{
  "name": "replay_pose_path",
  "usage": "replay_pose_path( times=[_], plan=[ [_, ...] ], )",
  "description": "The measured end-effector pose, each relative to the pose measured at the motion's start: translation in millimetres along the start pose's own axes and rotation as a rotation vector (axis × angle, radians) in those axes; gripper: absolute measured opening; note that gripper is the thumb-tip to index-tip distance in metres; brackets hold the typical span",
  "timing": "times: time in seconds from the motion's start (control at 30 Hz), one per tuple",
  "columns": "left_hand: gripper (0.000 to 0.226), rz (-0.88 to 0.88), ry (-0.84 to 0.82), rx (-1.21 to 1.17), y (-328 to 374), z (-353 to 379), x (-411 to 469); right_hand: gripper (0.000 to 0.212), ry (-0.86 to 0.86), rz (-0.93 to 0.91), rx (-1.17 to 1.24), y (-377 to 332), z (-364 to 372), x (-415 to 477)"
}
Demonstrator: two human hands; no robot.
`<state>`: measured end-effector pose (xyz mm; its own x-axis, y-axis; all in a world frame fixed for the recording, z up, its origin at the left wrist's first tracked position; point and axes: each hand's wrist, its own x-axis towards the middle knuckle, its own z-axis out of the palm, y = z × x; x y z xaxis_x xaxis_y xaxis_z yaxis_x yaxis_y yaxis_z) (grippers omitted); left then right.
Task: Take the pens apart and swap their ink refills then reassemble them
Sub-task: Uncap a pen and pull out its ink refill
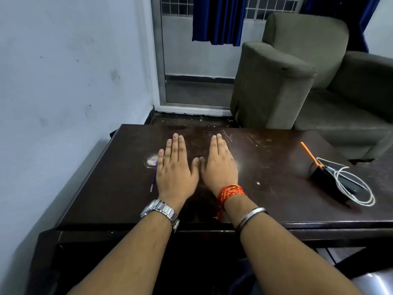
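Has the left grip [176, 169] and the right grip [219, 167] flat on the bench [106, 188], palms down, fingers straight and close together, thumb tips side by side between them. Holds nothing in either. Wears a metal watch [160, 211] on the left wrist, a red thread [231, 192] and a metal bangle [252, 216] on the right. Has the purple pen [153, 177] lying on the bench just beside the outer edge of the left grip, running along it. Has the orange pen [309, 153] well apart on the right side of the bench, its near end touching a black box [325, 177] with a white cable [354, 186] looped over and beside it. Faces a grey armchair [276, 81] beyond the far edge and a blue curtain [219, 18] hanging over a glass door
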<state>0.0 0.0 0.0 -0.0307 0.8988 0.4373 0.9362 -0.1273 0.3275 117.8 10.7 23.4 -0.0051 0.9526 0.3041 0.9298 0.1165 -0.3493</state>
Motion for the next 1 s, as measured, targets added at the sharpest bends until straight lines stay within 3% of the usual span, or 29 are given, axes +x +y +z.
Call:
replay_pose_path(
  times=[0.17,0.37,0.5,0.6,0.7,0.87,1.0],
  plan=[
    [0.071,0.059,-0.074,0.009,8,9,9,0.031,-0.148,0.126,-0.036,4,8,1],
    [0.071,-0.058,-0.206,-0.086,4,10,12,0.041,-0.352,0.283,0.069,6,14,-3],
    [0.069,-0.103,-0.263,-0.18,3,9,15,0.007,-0.318,0.353,0.195,7,14,-1],
    [0.058,-0.184,-0.272,-0.343,8,6,19,0.026,-0.24,0.372,0.377,5,10,4],
    [0.04,-0.288,-0.197,-0.599,14,0,28,0.027,-0.184,0.322,0.578,-4,3,6],
    [0.024,-0.225,-0.132,-0.781,22,-14,30,0.026,-0.148,0.313,0.819,-11,3,1],
    [0.021,-0.219,-0.116,-0.869,20,-19,30,0.033,-0.063,0.226,0.815,-14,3,1]
  ],
)
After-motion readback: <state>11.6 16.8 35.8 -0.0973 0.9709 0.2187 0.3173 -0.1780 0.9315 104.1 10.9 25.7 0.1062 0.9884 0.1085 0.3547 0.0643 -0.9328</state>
